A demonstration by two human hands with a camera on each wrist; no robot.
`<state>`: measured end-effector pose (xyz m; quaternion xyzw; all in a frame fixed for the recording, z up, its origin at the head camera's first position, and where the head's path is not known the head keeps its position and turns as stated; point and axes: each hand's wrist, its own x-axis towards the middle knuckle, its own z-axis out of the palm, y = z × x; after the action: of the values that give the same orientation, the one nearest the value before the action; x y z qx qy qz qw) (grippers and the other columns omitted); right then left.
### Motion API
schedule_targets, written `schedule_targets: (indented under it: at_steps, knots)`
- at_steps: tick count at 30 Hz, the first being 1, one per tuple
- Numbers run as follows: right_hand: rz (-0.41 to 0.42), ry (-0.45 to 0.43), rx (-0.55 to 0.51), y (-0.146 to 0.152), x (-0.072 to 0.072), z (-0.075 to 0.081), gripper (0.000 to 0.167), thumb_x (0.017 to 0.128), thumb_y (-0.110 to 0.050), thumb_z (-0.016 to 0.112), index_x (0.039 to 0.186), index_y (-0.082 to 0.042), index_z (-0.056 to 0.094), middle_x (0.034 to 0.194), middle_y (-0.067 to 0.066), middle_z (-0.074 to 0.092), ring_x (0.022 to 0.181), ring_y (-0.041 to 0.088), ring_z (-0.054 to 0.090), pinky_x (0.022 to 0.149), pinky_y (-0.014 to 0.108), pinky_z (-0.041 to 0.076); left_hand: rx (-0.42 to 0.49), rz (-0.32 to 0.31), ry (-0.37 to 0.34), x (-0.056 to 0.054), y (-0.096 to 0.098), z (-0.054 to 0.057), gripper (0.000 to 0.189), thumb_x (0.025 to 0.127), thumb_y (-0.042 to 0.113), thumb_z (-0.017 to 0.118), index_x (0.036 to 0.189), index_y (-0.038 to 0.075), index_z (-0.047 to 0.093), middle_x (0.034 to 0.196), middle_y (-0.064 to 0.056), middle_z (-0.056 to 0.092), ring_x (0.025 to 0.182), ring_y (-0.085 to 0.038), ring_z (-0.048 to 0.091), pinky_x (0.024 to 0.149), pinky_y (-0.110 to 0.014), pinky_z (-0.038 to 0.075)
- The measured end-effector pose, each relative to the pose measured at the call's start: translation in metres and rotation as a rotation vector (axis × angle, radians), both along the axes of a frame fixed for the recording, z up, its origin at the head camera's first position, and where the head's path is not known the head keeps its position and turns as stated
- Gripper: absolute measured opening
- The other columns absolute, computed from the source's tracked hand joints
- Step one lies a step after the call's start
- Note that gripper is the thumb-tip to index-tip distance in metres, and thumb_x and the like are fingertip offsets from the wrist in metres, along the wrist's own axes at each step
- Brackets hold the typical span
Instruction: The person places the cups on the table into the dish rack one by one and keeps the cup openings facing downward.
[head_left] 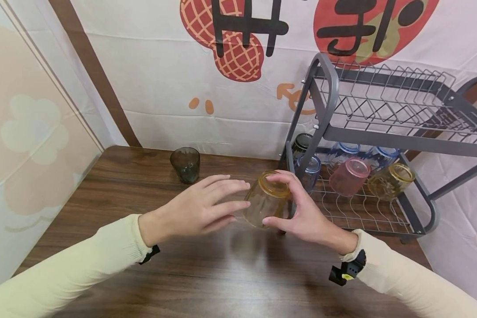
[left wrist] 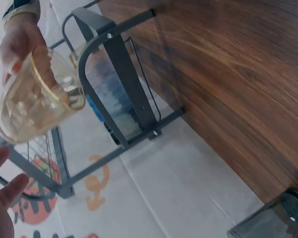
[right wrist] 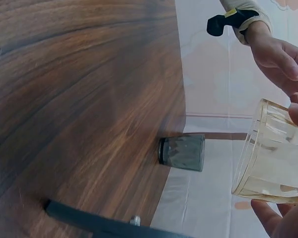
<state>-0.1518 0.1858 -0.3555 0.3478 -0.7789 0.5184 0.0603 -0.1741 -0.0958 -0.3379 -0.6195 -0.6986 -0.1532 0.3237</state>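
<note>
A clear amber glass [head_left: 258, 206] is held above the table, tilted with its wider mouth downward. My right hand [head_left: 308, 216] grips it from the right, thumb on the near side and fingers by the base. On the other side, my left hand [head_left: 198, 205] reaches in with straight fingers. Its fingertips are at the glass's edge; whether they touch cannot be told. In the right wrist view, the amber glass [right wrist: 268, 158] is between my right thumb and fingers, with the left hand [right wrist: 280, 57] beyond. A dark grey glass [head_left: 186, 165] stands upright on the table at the back left.
A grey two-tier dish rack [head_left: 405, 141] stands at the right. On its lower tier, upside down, are a pink glass [head_left: 350, 177], another amber glass [head_left: 391, 182], several blue glasses and a dark glass [head_left: 303, 142]. A printed cloth [head_left: 151, 88] hangs behind the wooden table [head_left: 175, 282].
</note>
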Motion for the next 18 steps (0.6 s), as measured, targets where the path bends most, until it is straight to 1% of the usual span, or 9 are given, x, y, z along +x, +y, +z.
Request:
schedule_targets:
  at_steps: [3, 6, 9, 13, 18]
  knots:
    - [-0.005, 0.010, 0.022, 0.004, 0.000, 0.002, 0.081, 0.071, 0.002, 0.090, 0.141, -0.007, 0.049, 0.147, 0.006, 0.044, 0.140, 0.024, 0.037, 0.106, 0.033, 0.047, 0.007, 0.022, -0.032, -0.003, -0.006, 0.001, 0.032, 0.106, 0.025, 0.051, 0.121, 0.005, 0.070, 0.136, -0.020, 0.059, 0.124, -0.032, 0.059, 0.109, -0.045, 0.048]
    - [-0.008, 0.024, 0.044, 0.009, 0.000, 0.003, 0.082, 0.071, 0.000, 0.091, 0.141, -0.008, 0.049, 0.147, 0.006, 0.044, 0.137, 0.024, 0.041, 0.105, 0.034, 0.048, 0.004, 0.056, -0.056, -0.006, -0.013, 0.000, 0.031, 0.106, 0.025, 0.050, 0.119, 0.006, 0.070, 0.136, -0.018, 0.059, 0.119, -0.032, 0.061, 0.105, -0.044, 0.051]
    - [-0.012, 0.032, 0.067, 0.014, 0.001, 0.005, 0.086, 0.071, -0.001, 0.091, 0.144, -0.010, 0.048, 0.148, 0.006, 0.043, 0.135, 0.023, 0.043, 0.106, 0.032, 0.048, 0.013, 0.090, -0.077, -0.009, -0.021, 0.000, 0.032, 0.107, 0.027, 0.049, 0.117, 0.006, 0.071, 0.135, -0.017, 0.060, 0.115, -0.032, 0.063, 0.101, -0.044, 0.053]
    - [-0.009, 0.034, 0.093, 0.022, 0.001, 0.007, 0.090, 0.070, -0.002, 0.092, 0.148, -0.011, 0.047, 0.149, 0.004, 0.042, 0.135, 0.022, 0.044, 0.104, 0.028, 0.049, 0.032, 0.144, -0.106, -0.013, -0.031, -0.001, 0.036, 0.108, 0.030, 0.045, 0.115, 0.007, 0.072, 0.133, -0.016, 0.062, 0.115, -0.031, 0.063, 0.096, -0.046, 0.054]
    - [0.017, 0.055, 0.111, 0.033, 0.001, 0.008, 0.095, 0.068, -0.001, 0.093, 0.149, -0.008, 0.044, 0.150, 0.006, 0.042, 0.136, 0.023, 0.043, 0.109, 0.026, 0.044, 0.060, 0.194, -0.124, -0.018, -0.040, -0.001, 0.037, 0.108, 0.031, 0.046, 0.113, 0.006, 0.073, 0.130, -0.016, 0.063, 0.110, -0.031, 0.064, 0.093, -0.046, 0.055]
